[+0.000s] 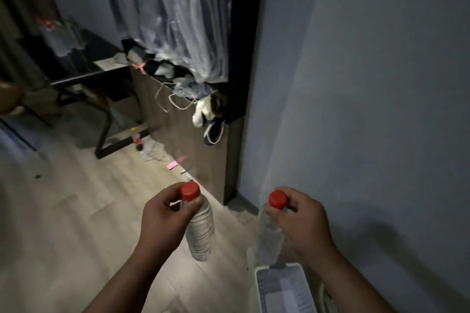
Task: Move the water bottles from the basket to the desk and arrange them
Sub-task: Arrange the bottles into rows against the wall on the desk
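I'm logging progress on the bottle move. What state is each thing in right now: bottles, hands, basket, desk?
left bottle: capped, hanging upright, held off the floor.
right bottle: capped, upright, held up near the basket.
left hand: grips the left bottle's neck.
right hand: grips the right bottle's neck.
basket: partly in view, no bottle showing inside.
desk: across the room, cloth piled on it.

A home bedroom: plastic-covered hanging clothes (pixel 178 15), shoes (pixel 212 124) and a cluttered desk (pixel 106 68).
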Available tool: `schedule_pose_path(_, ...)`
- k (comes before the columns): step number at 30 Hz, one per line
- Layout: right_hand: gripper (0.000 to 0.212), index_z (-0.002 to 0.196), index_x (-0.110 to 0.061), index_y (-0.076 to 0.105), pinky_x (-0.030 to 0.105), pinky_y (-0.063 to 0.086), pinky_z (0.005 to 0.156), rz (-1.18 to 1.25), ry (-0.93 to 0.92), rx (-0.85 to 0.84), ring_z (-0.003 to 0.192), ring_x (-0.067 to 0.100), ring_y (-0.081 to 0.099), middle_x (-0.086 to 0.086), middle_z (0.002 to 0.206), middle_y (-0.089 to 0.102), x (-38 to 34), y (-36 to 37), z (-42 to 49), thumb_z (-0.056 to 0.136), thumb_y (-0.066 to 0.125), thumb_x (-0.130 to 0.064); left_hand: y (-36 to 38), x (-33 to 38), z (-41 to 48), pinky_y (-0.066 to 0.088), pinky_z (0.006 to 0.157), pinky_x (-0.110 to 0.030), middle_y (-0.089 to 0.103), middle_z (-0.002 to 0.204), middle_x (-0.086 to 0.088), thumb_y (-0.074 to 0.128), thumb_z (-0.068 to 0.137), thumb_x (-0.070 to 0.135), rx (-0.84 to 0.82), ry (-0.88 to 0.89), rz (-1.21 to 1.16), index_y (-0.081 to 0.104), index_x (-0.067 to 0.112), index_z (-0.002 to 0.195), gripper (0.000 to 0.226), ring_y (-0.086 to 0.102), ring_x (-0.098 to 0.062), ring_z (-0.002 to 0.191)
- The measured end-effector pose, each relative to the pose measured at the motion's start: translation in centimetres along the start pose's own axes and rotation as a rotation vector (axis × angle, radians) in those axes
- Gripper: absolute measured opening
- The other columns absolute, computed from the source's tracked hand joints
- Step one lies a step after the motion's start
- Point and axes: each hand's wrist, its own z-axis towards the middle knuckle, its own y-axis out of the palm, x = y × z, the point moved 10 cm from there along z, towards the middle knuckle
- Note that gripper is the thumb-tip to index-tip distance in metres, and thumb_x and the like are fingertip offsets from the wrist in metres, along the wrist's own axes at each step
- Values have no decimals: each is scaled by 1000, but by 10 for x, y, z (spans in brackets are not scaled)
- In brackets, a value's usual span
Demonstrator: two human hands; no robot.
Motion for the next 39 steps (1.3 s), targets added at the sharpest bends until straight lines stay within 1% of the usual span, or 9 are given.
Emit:
schedule_pose_path(2,28,87,-37,69,18,50,68,20,-6,-47,78,7,66,-6,82,70,-16,33,14,73,80,-16,-31,-5,12,51,70,-18,72,85,16,79,74,5,45,-1,25,73,32,83,29,65,2,79)
schedule_pose_path(4,22,91,-27,72,16,50,68,38,-14,-100,78,4,66,-8,81,71,-34,74,32,72,81,-19,-66,-14,30,51,69,-18,72,83,16,81,71,12,90,-5,50,72,34,81,25,65,2,77)
schedule_pose_path(11,42,70,-48,64,3,45,66,103,-43,-196,77,-12,62,-32,76,67,-102,217,90,70,82,-11,-185,-52,108,51,69,-17,72,83,18,83,70,7,180,-59,99,71,28,84,28,65,1,78)
schedule_pose_path(15,44,75,-51,63,3,45,68,124,-75,-226,81,-12,63,-35,83,67,-145,285,116,71,82,-12,-248,-67,147,50,69,-18,71,82,19,80,72,3,231,-75,118,72,28,85,29,65,1,79)
schedule_pose_path(20,42,80,-47,66,8,46,69,144,-112,-277,77,-9,64,-27,84,70,-190,354,152,70,82,-10,-311,-78,187,48,68,-10,69,84,26,80,71,2,304,-71,130,71,31,85,33,64,5,81)
schedule_pose_path(28,37,91,-43,72,35,57,82,145,-157,-383,89,4,68,-12,92,73,-227,456,219,69,82,-15,-370,-113,260,48,75,-23,71,84,23,79,72,5,394,-118,96,70,36,85,34,66,1,82)
schedule_pose_path(31,42,80,-50,69,16,51,75,152,-188,-414,86,-2,67,-18,87,72,-239,495,257,70,83,-11,-385,-129,301,48,75,-22,71,84,22,80,71,3,424,-127,109,70,36,84,36,66,1,82)
schedule_pose_path(33,40,87,-44,68,9,48,73,155,-194,-435,85,-7,65,-24,85,71,-247,522,286,69,83,-11,-394,-141,332,47,74,-21,72,83,22,81,70,4,443,-144,137,71,36,83,37,66,1,81)
schedule_pose_path(39,37,72,-44,67,12,49,72,180,-181,-533,84,1,65,-22,86,69,-275,600,376,69,83,-11,-426,-165,431,48,76,-22,73,84,19,83,68,6,477,-203,200,74,31,86,32,67,-2,81)
